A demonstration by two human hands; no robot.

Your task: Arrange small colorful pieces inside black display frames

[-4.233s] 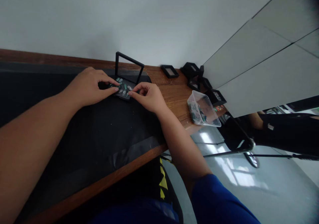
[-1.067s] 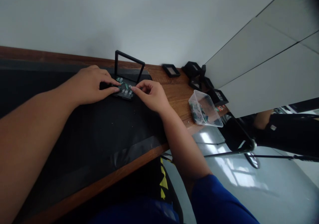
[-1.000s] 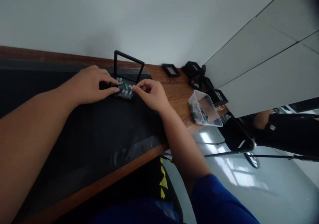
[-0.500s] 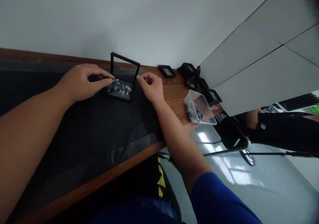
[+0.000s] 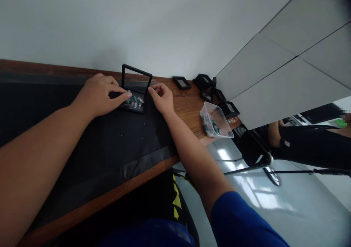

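Observation:
A small black display frame (image 5: 137, 71) stands hinged apart on the black mat, its upper half raised and its lower half flat. Several green and clear polished stones (image 5: 135, 103) lie on the flat half. Over its left part reaches my left hand (image 5: 100, 95), thumb and forefinger pinched together among the stones; what is between the fingertips is too small to make out. My right hand (image 5: 163, 98) is curled at the right side, thumb and finger closed on the edge of the raised half near the hinge.
A clear plastic tub (image 5: 215, 120) of green stones stands on the wooden table (image 5: 189, 104) to the right. Behind it are several black frames (image 5: 204, 80). A white wall (image 5: 82, 27) rises at the back, a white panel (image 5: 263, 82) at the right. Another person's dark-clothed leg (image 5: 309, 141) shows beyond.
My left hand has shifted right and slightly down, its fingertips farther over the stones. My right hand stays at the frame's edge. The whole view has moved a little.

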